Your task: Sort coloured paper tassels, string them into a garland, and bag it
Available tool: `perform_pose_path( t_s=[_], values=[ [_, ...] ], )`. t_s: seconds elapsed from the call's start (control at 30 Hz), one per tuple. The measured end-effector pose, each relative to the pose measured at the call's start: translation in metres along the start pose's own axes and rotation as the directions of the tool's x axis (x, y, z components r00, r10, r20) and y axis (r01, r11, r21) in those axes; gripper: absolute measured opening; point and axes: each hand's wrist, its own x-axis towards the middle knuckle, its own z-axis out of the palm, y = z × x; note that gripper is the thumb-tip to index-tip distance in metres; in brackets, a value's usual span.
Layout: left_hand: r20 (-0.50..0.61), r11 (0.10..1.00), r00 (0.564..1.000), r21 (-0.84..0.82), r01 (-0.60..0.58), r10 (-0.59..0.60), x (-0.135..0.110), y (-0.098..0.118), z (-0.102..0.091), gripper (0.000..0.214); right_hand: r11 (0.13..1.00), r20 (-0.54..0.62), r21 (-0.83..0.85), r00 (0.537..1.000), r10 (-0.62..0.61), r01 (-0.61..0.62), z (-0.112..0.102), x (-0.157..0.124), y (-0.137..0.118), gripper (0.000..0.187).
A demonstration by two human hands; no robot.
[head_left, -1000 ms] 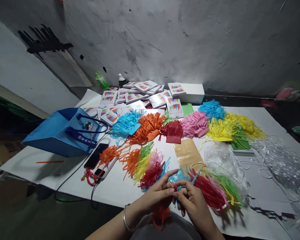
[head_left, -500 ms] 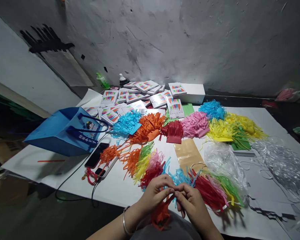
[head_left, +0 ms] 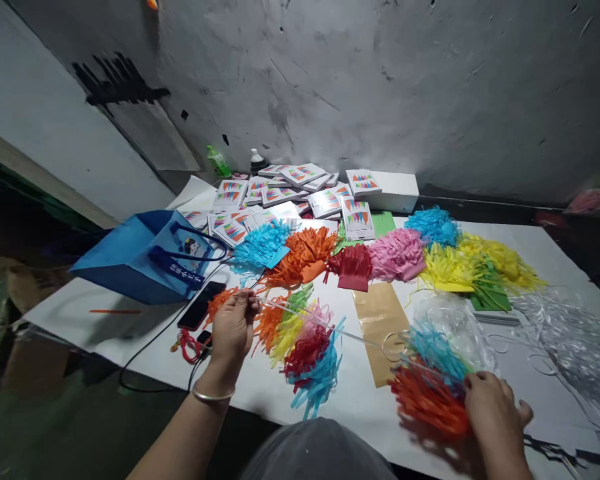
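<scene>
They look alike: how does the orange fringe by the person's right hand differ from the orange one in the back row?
The near orange fringe is right beside the right hand; the back orange fringe lies between a blue bunch and a red bunch. The near orange fringe looks redder than the back orange fringe. The back orange fringe shows a flat tab; none shows on the near one. Both have thin strips.

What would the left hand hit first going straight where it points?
The left hand would probably meet the blue fringed bunch nearest the blue bag, though depth is hard to judge.
</scene>
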Motion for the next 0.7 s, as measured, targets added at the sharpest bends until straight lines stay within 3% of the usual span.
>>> perform_pose_path(
  t_s=[0.07,0.1,0.13,0.2,0.23,0.27,0.37,0.47,0.53,0.6,0.7],
  values=[
    [0.084,0.986,0.994,0.147,-0.080,0.068,-0.015,-0.001,0.004,0.030,0.996,-0.062,0.086,0.998,0.012,-0.007,-0.008,-0.002,-0.024,0.033],
    [0.187,0.963,0.980,0.247,-0.112,0.066,-0.028,-0.004,0.008,0.027,0.977,-0.085,0.193,0.994,-0.069,0.085,-0.016,-0.004,-0.044,0.034],
    [0.319,0.926,0.947,0.349,-0.142,0.025,-0.043,-0.009,0.013,0.025,0.906,-0.090,0.353,0.973,-0.214,0.232,-0.025,-0.008,-0.069,0.034],
    [0.574,0.864,0.812,0.457,-0.212,-0.104,-0.076,-0.022,0.025,0.024,0.663,-0.063,0.643,0.889,-0.453,0.383,-0.043,-0.019,-0.120,0.039],
    [0.667,0.848,0.731,0.464,-0.256,-0.144,-0.091,-0.029,0.031,0.024,0.567,-0.030,0.734,0.853,-0.522,0.373,-0.051,-0.025,-0.143,0.041],
    [0.718,0.849,0.676,0.452,-0.273,-0.165,-0.104,-0.037,0.035,0.025,0.495,-0.005,0.805,0.839,-0.544,0.326,-0.057,-0.032,-0.162,0.037],
    [0.714,0.869,0.661,0.457,-0.192,-0.230,-0.127,-0.058,0.038,0.028,0.386,0.133,0.917,0.837,-0.531,0.099,-0.061,-0.048,-0.190,0.031],
    [0.679,0.873,0.666,0.480,-0.083,-0.310,-0.132,-0.072,0.030,0.019,0.378,0.243,0.925,0.833,-0.498,-0.043,-0.049,-0.056,-0.186,0.034],
    [0.653,0.866,0.642,0.498,0.037,-0.403,-0.133,-0.079,0.024,0.036,0.369,0.264,0.925,0.847,-0.462,-0.087,-0.039,-0.059,-0.179,0.035],
    [0.645,0.828,0.559,0.541,0.146,-0.520,-0.136,-0.084,0.022,0.047,0.330,0.250,0.937,0.886,-0.391,-0.119,-0.033,-0.060,-0.175,0.034],
    [0.668,0.776,0.442,0.620,0.114,-0.599,-0.141,-0.091,0.022,0.031,0.222,0.202,0.963,0.953,-0.226,-0.151,-0.032,-0.056,-0.172,0.029]
  ],
)
